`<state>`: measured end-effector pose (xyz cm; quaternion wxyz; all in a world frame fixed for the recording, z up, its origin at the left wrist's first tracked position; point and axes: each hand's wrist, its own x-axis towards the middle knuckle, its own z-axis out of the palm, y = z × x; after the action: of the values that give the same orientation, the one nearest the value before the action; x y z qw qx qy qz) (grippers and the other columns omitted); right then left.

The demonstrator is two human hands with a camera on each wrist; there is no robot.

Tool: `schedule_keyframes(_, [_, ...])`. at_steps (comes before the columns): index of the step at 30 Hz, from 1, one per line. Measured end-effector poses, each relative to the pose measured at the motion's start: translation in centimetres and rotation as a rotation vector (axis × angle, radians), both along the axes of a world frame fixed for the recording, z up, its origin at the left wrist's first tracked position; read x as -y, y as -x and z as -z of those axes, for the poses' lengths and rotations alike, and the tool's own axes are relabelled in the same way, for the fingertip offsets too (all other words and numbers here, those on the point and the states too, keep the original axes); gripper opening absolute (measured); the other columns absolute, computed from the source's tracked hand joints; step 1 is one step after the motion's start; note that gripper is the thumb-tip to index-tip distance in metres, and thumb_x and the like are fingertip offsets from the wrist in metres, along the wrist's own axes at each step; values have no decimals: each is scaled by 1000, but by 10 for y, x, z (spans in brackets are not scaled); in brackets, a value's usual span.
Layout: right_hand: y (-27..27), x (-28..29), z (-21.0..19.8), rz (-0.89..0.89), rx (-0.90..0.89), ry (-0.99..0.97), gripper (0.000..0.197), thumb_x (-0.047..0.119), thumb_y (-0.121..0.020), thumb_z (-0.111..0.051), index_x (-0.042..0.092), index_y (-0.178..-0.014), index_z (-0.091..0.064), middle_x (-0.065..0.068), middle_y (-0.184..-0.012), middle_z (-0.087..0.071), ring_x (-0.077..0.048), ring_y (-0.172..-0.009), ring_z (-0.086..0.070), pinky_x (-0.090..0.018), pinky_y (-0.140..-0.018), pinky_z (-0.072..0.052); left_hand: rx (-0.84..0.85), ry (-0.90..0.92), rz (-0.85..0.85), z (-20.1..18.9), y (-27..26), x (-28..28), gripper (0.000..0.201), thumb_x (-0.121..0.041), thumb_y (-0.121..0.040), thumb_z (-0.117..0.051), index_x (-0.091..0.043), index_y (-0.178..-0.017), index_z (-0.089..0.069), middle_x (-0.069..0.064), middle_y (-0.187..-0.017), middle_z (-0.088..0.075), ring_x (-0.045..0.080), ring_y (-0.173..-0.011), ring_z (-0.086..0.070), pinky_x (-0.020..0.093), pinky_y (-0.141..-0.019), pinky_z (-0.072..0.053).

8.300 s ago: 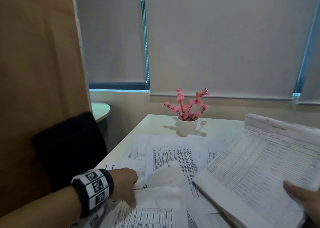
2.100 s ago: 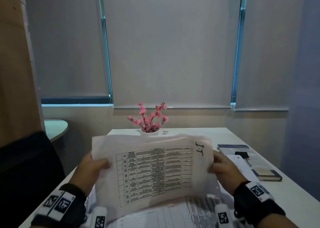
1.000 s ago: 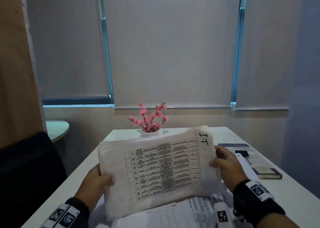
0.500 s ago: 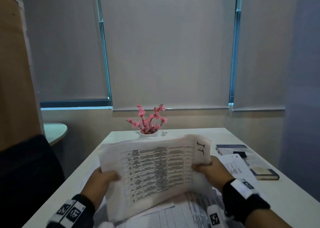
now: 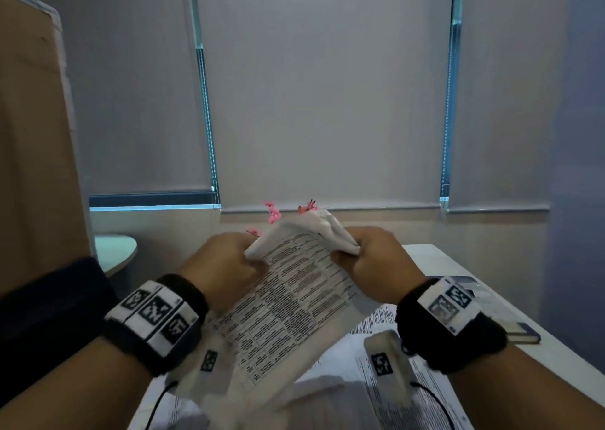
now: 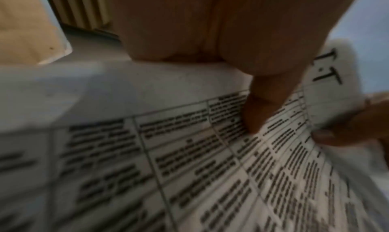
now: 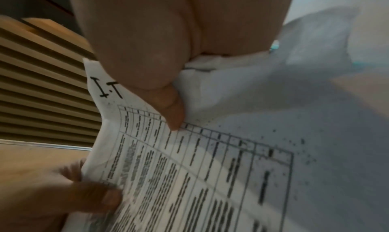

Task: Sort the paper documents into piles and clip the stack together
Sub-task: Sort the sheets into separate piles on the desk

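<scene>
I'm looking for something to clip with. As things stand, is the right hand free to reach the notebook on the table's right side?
Probably not yet: the right hand grips the paper stack together with the left hand. The notebook lies uncovered beside that wrist.
</scene>
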<state>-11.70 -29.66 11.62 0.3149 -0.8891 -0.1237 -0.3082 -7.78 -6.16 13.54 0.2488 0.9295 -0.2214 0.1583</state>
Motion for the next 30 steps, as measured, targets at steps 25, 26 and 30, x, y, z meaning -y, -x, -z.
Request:
schedule_keyframes(25, [-13, -7, 55, -52, -70, -646, 27, 16, -75, -59, 23, -100, -60, -2, -94, -71, -20, -87, -69, -48, -76, -59, -195, 1149, 130, 66, -21, -6, 19, -15, -99, -58, -14, -89, -75, 0, -83, -80, 29, -86, -75, 40, -79, -58])
schedule_keyframes(26, [-14, -6, 55, -55, -70, -635, 25, 11, -78, -60, 23, -101, -61, -1, -94, -71, -20, -87, -69, -46, -77, -59, -205, 1168, 142, 67, -24, -6, 16, -15, -97, -60, -13, -91, -75, 3, -86, -80, 32, -88, -75, 42, -81, -58])
schedule_keyframes(30, [-19, -3, 63, -110, -144, -708, 41, -6, -80, -52, 23, -106, -62, -2, -98, -72, -23, -96, -68, -42, -81, -58, -385, 1328, 263, 68, -27, 3, 34, -30, -84, -66, -8, -109, -72, 17, -102, -78, 38, -95, -73, 49, -89, -55])
